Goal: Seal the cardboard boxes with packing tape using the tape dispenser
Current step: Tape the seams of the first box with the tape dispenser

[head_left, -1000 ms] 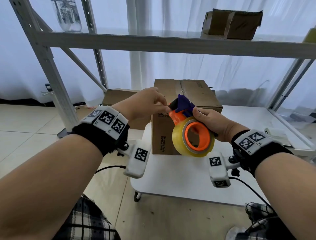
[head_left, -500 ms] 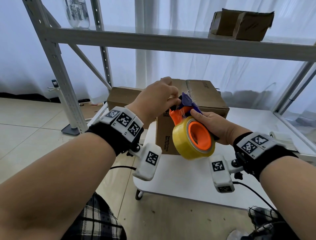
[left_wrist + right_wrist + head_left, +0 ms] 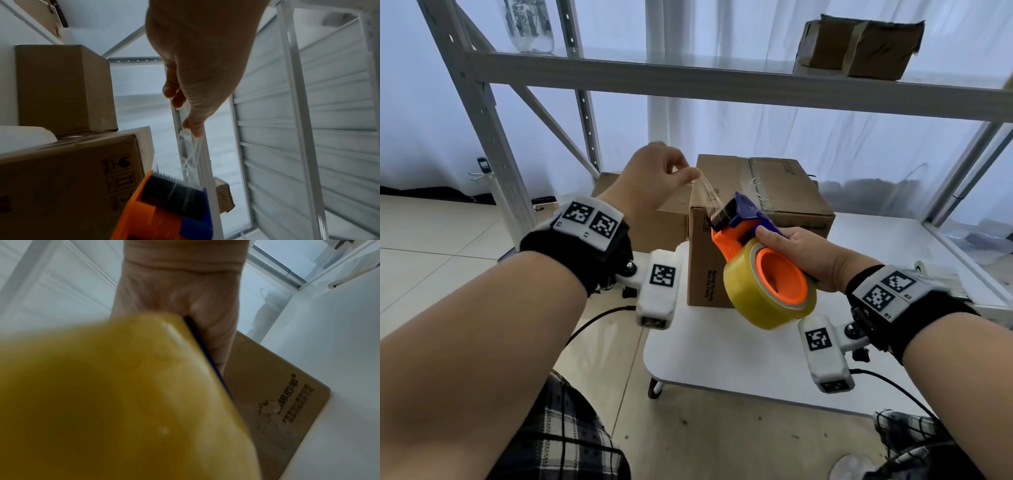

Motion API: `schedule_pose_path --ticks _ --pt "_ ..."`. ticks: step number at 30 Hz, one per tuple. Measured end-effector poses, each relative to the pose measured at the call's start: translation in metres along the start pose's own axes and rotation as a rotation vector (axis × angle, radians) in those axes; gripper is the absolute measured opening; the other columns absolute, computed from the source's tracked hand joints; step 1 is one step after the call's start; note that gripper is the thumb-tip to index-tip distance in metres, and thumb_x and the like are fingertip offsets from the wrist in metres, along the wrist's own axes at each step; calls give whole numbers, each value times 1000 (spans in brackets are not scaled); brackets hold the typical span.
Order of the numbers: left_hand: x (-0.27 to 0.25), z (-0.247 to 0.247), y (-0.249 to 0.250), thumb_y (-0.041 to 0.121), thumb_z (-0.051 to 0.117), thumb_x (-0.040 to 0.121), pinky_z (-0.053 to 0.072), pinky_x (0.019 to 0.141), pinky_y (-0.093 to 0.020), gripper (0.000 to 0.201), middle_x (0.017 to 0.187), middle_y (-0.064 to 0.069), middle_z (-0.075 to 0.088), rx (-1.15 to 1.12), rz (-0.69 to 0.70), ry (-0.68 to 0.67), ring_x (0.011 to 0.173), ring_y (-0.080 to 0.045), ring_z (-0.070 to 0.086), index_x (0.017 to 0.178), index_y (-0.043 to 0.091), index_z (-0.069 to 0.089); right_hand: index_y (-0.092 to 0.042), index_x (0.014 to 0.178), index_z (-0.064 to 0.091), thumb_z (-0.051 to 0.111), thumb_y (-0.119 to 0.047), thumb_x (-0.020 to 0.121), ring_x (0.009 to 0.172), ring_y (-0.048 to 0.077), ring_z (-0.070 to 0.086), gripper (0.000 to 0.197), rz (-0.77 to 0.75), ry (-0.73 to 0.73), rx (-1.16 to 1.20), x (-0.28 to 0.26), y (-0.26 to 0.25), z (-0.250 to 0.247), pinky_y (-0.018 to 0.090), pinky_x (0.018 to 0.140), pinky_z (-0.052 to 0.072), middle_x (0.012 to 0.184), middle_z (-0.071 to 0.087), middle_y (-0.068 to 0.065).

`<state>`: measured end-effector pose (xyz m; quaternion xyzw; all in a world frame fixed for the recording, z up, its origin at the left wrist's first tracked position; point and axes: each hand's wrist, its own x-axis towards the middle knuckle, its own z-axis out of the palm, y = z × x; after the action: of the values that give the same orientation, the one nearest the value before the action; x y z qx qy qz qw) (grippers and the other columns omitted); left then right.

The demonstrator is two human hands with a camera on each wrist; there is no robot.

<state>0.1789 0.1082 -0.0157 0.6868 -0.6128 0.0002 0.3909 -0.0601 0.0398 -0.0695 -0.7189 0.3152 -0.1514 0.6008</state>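
Note:
My right hand (image 3: 796, 250) grips the handle of the orange and blue tape dispenser (image 3: 743, 222), held in the air in front of the cardboard box (image 3: 784, 185) on the white table (image 3: 739, 349). The yellow tape roll (image 3: 767, 294) hangs below my hand and fills the right wrist view (image 3: 123, 394). My left hand (image 3: 657, 174) pinches the loose end of the clear tape (image 3: 707, 192) between thumb and fingertip, up and left of the dispenser's toothed blade (image 3: 170, 176). The tape strip (image 3: 190, 155) stretches crumpled from my fingers down to the dispenser (image 3: 164, 209). The box's top flaps lie shut.
A second cardboard box (image 3: 643, 212) stands behind and left of the first. A metal shelf frame (image 3: 493, 144) rises at the left, with a third box (image 3: 859, 48) and a clear jar (image 3: 530, 24) on the upper shelf. Tiled floor (image 3: 431, 246) lies to the left.
My left hand has pulled away up and left from the dispenser, drawing out a length of clear tape. The dispenser in my right hand has stayed near the box's front corner.

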Motion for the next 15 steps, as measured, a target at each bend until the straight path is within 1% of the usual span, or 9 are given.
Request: schedule_pose_path --ticks 3,5,7,9,10,11,12,14,15 --pt "0 6 3 31 62 90 40 72 -13 18 110 -5 44 -150 -75 -17 89 -11 54 88 14 62 -19 100 60 53 -47 77 65 9 65 36 -41 37 -17 1 1 0 23 61 56 73 68 -2" --pt "-2 6 7 31 63 90 39 77 -14 15 123 -3 40 -237 -108 -18 102 -12 51 90 16 61 -21 99 61 56 -47 75 68 12 64 36 -68 61 -60 2 -1 -3 26 66 56 74 68 -1" --pt "-4 1 7 29 67 87 40 86 -19 11 129 -1 39 -288 -93 -16 108 -13 48 91 20 64 -20 96 64 61 -48 73 69 12 64 36 -92 75 -151 2 -3 -7 26 67 54 74 68 -2" --pt "-7 -4 7 23 69 86 42 95 -26 11 125 -2 50 -259 -38 -56 110 -15 51 93 16 66 -22 96 65 63 -45 73 67 7 65 33 -108 80 -229 0 -3 -11 21 65 51 72 68 -6" --pt "-8 -5 6 20 68 87 47 95 -32 12 118 -5 59 -252 -14 -114 106 -18 57 95 11 66 -23 98 65 63 -44 74 67 5 65 32 -112 82 -252 0 -3 -13 19 63 51 71 68 -9" --pt "-10 -6 7 15 65 89 53 89 -33 11 109 -9 65 -256 -5 -183 98 -20 63 96 7 63 -25 99 66 64 -43 74 67 4 65 32 -113 85 -269 -1 -2 -15 18 63 50 70 68 -10" --pt "-13 -6 9 11 61 91 56 80 -30 10 99 -11 67 -262 -7 -250 87 -21 66 98 4 61 -27 100 66 64 -44 74 67 3 65 32 -114 85 -288 -1 -2 -17 17 63 50 71 68 -11" --pt "-17 -4 11 8 50 96 52 64 -19 11 87 -6 66 -221 -12 -358 70 -15 61 104 8 59 -32 103 66 65 -45 73 70 3 65 32 -118 86 -317 -2 -1 -20 18 64 50 74 69 -11" --pt "-19 -2 11 8 45 99 48 63 -17 17 83 -1 63 -195 -17 -394 66 -10 55 108 12 59 -34 104 66 66 -45 73 72 4 65 32 -121 90 -326 -3 -1 -21 19 65 51 76 69 -11"
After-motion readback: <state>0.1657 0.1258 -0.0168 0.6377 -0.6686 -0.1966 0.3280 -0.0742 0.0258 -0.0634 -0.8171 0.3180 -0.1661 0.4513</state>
